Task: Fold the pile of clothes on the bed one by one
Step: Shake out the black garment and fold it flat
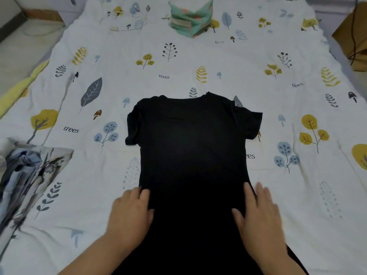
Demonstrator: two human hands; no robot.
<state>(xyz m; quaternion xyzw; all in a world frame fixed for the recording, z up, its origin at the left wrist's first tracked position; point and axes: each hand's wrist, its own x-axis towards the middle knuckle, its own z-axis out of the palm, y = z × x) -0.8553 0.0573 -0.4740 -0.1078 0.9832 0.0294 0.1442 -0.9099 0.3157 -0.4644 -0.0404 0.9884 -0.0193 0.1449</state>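
Black T-shirt (193,139), spread flat, short-sleeved

— Spread flat on the bed (178,62)?
— Yes: black T-shirt (192,151), neckline away, hem near, both short sleeves out sideways, left one slightly rumpled.
— Anything else to fold?
— Crumpled grey-and-blue patterned garment (25,175) at the bed's left edge; folded mint-green patterned piece (190,18) at the far end.
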